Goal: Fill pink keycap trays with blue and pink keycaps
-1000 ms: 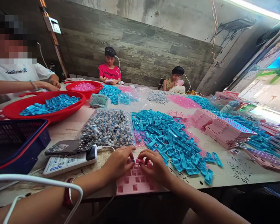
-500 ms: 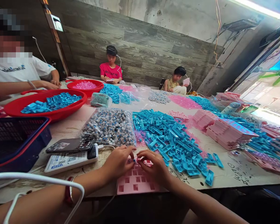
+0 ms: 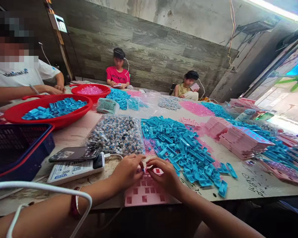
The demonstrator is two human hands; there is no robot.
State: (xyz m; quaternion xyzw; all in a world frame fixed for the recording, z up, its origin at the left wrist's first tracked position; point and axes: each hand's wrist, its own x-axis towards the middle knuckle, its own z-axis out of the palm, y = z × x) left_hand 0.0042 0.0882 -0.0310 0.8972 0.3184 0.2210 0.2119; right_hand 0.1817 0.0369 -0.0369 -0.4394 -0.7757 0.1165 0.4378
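A pink plate [image 3: 144, 199] with rows of square holes lies at the table's front edge, partly covered by my hands. My left hand [image 3: 129, 170] is over its far left part, thumb and fingers curled into a pinch; a speck of blue shows at the fingertips, too small to name. Close beside it, my right hand [image 3: 167, 177] also pinches above the plate, and whatever is between its fingertips cannot be made out. Just beyond my hands lie a clear bag of small grey-and-blue pieces [image 3: 116, 135] and a heap of blue plastic keycap-like parts [image 3: 181, 145].
At left are a phone [image 3: 74, 154] on a white power bank [image 3: 74, 172], a dark basket [image 3: 20, 152] and a red basin [image 3: 81, 115]. Stacked pink plates [image 3: 243, 142] stand at right. A white cable [image 3: 44, 189] crosses my left forearm. Several people sit around the table.
My fingertips have shifted slightly over the plate, and the right fingers arch a little higher. The plate stays put. The far-right person's pink piece has tilted and lowered.
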